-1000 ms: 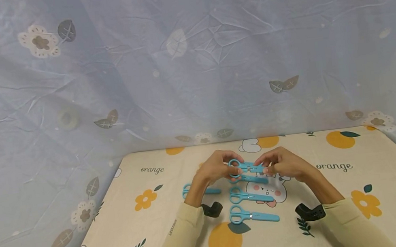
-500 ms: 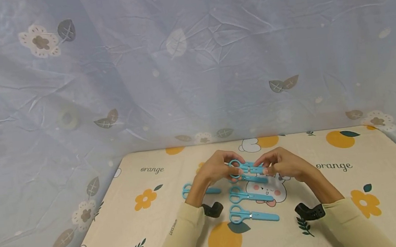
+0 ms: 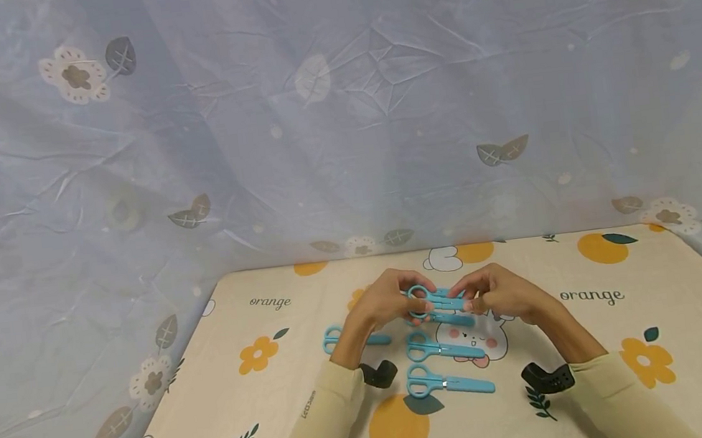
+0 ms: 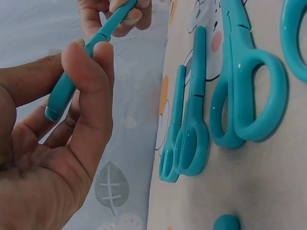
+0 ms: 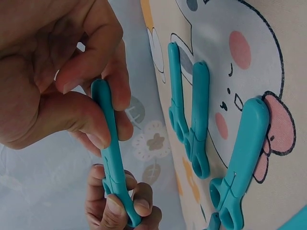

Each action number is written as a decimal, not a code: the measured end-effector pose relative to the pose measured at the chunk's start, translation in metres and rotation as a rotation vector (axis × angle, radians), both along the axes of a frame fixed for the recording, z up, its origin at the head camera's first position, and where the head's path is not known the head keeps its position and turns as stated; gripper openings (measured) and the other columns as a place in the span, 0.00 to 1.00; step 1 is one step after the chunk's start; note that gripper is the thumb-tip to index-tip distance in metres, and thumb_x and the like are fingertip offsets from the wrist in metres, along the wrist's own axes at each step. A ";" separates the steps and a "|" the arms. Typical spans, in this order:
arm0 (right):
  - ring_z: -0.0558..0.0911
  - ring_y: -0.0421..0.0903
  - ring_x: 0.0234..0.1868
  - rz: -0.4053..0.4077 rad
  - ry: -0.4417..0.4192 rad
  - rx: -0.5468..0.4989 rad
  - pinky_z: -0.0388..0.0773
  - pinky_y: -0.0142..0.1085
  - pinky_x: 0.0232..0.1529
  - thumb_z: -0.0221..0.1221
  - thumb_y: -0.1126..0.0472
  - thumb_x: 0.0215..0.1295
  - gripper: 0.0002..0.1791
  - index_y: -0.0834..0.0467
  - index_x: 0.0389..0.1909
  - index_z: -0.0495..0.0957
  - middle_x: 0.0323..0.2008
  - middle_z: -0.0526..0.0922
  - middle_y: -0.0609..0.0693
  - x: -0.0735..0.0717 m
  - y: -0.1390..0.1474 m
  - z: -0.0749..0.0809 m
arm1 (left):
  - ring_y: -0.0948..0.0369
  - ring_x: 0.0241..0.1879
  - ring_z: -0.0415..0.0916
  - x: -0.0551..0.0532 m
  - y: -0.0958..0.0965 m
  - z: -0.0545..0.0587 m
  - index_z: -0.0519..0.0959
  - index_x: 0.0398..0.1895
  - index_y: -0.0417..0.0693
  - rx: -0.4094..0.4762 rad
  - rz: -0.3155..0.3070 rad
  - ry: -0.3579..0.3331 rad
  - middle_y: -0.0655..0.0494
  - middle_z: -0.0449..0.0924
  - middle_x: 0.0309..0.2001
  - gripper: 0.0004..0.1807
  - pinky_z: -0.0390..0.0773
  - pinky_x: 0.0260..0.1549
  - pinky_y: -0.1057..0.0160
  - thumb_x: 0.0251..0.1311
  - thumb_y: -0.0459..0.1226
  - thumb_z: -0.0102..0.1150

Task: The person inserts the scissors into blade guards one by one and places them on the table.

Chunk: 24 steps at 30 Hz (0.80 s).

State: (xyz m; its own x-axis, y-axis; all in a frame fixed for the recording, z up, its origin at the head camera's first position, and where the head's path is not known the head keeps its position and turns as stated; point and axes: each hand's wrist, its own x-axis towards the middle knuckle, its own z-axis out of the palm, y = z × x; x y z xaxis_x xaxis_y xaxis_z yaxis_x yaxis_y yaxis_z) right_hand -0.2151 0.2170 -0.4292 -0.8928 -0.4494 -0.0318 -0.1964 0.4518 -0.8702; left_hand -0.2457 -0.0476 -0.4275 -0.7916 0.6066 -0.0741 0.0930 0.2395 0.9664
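Note:
A pair of light-blue scissors (image 3: 443,302) is held level between both hands, above the table. My left hand (image 3: 389,300) pinches the ring handles with thumb and fingers, as the left wrist view shows of the scissors (image 4: 61,96). At the other end, my right hand (image 3: 501,294) pinches the matching blade cover (image 5: 106,108) between thumb and fingers. The cover sits over the blades, its end close against the handles. Under and in front of the hands lie several like scissors, among them the middle pair (image 3: 446,347) and the nearest pair (image 3: 450,381).
One more pair of capped scissors (image 3: 374,338) lies left of the row, partly behind the left wrist. A patterned cloth (image 3: 321,410) covers the table, and a pale blue floral curtain (image 3: 342,140) hangs behind it. Each wrist carries a black camera mount (image 3: 378,374).
The gap between the blade cover and the scissors' handles has narrowed as the right hand shifted slightly left. Both hands sit a touch lower; the scissors on the table have not moved.

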 end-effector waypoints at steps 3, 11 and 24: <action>0.77 0.47 0.35 0.003 -0.003 0.001 0.79 0.39 0.32 0.63 0.71 0.68 0.18 0.65 0.57 0.87 0.36 0.86 0.55 0.000 0.001 0.000 | 0.54 0.26 0.84 0.000 0.000 -0.001 0.86 0.52 0.37 0.008 -0.001 -0.006 0.52 0.81 0.31 0.13 0.92 0.41 0.40 0.65 0.24 0.70; 0.78 0.48 0.35 0.011 -0.010 0.029 0.77 0.38 0.26 0.64 0.67 0.71 0.17 0.63 0.58 0.86 0.38 0.87 0.58 -0.001 0.003 -0.001 | 0.58 0.25 0.84 0.000 -0.001 -0.003 0.85 0.52 0.37 0.010 -0.005 0.005 0.53 0.79 0.31 0.13 0.93 0.37 0.49 0.66 0.25 0.69; 0.77 0.53 0.35 0.036 -0.008 0.041 0.76 0.36 0.26 0.65 0.65 0.74 0.16 0.61 0.59 0.87 0.37 0.85 0.59 0.001 0.005 0.001 | 0.56 0.30 0.85 -0.002 -0.005 -0.004 0.86 0.55 0.39 -0.007 -0.010 -0.001 0.52 0.81 0.37 0.14 0.93 0.40 0.50 0.68 0.25 0.67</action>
